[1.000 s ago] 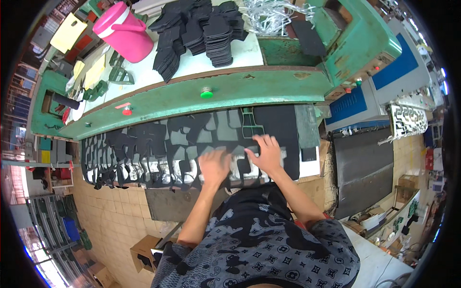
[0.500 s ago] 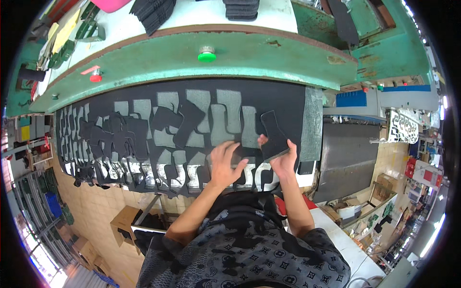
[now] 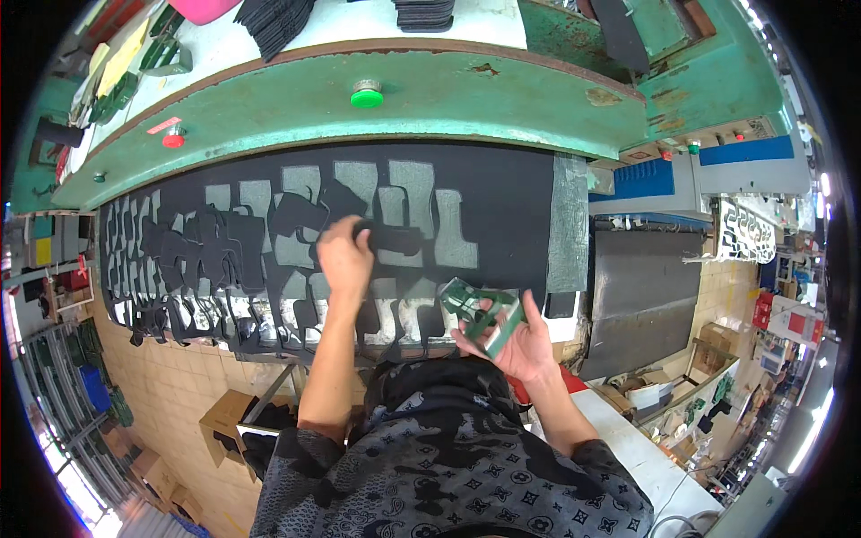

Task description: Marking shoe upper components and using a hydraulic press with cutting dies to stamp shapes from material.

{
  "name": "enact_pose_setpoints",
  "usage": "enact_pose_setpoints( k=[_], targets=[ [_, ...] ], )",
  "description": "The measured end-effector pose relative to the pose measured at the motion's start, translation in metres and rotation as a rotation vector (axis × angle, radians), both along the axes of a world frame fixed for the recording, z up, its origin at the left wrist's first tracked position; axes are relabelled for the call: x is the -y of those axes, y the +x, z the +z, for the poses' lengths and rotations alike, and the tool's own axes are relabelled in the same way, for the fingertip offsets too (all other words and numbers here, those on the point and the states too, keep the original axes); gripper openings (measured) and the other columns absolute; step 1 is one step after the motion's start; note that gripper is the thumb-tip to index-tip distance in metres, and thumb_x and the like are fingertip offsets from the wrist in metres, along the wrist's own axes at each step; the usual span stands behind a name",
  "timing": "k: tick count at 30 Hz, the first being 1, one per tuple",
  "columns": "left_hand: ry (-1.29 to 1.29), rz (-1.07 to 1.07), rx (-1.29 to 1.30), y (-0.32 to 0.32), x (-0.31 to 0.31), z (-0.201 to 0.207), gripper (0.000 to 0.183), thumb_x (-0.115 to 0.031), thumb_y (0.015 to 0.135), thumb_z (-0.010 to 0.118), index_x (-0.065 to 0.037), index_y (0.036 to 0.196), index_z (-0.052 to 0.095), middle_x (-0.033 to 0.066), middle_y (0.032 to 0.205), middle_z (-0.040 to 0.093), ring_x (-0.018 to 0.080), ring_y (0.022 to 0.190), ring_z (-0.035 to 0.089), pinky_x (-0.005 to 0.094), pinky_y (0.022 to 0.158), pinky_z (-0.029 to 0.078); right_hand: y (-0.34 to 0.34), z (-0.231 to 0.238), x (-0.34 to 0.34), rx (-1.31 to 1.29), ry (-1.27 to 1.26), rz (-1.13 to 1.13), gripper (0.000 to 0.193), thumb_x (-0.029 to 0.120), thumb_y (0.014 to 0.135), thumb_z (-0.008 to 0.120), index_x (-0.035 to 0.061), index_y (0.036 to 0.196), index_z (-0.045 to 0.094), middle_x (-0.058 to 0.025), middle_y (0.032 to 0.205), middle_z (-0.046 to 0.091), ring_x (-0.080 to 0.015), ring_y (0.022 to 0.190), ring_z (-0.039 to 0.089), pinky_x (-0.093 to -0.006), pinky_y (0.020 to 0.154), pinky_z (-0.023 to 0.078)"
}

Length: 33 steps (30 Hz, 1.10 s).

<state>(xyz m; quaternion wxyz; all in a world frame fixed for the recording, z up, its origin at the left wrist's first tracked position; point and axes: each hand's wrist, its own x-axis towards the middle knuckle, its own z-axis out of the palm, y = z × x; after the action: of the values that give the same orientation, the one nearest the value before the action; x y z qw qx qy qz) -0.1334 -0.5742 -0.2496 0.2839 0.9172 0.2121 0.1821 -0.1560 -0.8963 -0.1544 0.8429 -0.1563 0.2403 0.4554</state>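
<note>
My left hand (image 3: 346, 258) is above the black sheet, its fingers closed on the end of a boot-shaped black cut piece (image 3: 395, 238). My right hand (image 3: 523, 352) grips a green metal cutting die (image 3: 491, 325), tilted near the sheet's front edge; its frame is open in the middle. Under both hands lies the black sheet material (image 3: 511, 215), with rows of boot-shaped cut-outs where a greyish layer shows. More loose black pieces (image 3: 211, 247) lie heaped on its left part.
A green machine beam (image 3: 269, 108) with a green button (image 3: 367, 94) and a red button (image 3: 174, 136) spans the far side. On the white table behind stand stacks of black pieces (image 3: 424, 13). A cardboard box (image 3: 224, 417) sits on the floor at lower left.
My left hand has moved left and now holds the black piece. My right hand has come nearer to me, and the green die now shows in it where the black piece was.
</note>
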Motion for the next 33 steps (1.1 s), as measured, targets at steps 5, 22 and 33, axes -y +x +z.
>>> enact_pose_setpoints(
  k=[5, 22, 33],
  targets=[
    [0.082, 0.071, 0.042, 0.004, 0.004, 0.026, 0.066, -0.014, 0.085, 0.083, -0.006, 0.144, 0.056, 0.0208, 0.136, 0.056, 0.0427, 0.126, 0.054, 0.0505, 0.107, 0.044, 0.086, -0.008, -0.036, 0.021, 0.099, -0.151, 0.122, 0.083, 0.094, 0.051, -0.0072, 0.163, 0.007, -0.0423, 0.167, 0.015, -0.0526, 0.157, 0.024, -0.0578, 0.128, 0.032],
    [-0.29, -0.488, 0.037, 0.013, 0.142, -0.031, 0.067, -0.016, 0.089, 0.077, 0.002, 0.149, 0.054, 0.0218, 0.145, 0.063, 0.0361, 0.139, 0.057, 0.0525, 0.119, 0.036, 0.132, -0.118, -0.001, 1.801, -1.42, 0.342, 0.063, 0.019, 0.08, 0.089, 0.0128, 0.137, 0.063, -0.0213, 0.148, 0.062, -0.0401, 0.156, 0.038, -0.0696, 0.127, 0.012],
    [-0.219, -0.527, 0.022, 0.011, 0.142, -0.036, 0.071, -0.017, 0.086, 0.08, -0.001, 0.15, 0.057, 0.0143, 0.148, 0.065, 0.0266, 0.141, 0.058, 0.0514, 0.123, 0.029, 0.131, -0.129, -0.008, 1.8, -1.452, 0.281, 0.066, 0.014, 0.081, 0.087, 0.0125, 0.139, 0.055, -0.0206, 0.153, 0.059, -0.0385, 0.156, 0.039, -0.072, 0.126, 0.005]
  ],
)
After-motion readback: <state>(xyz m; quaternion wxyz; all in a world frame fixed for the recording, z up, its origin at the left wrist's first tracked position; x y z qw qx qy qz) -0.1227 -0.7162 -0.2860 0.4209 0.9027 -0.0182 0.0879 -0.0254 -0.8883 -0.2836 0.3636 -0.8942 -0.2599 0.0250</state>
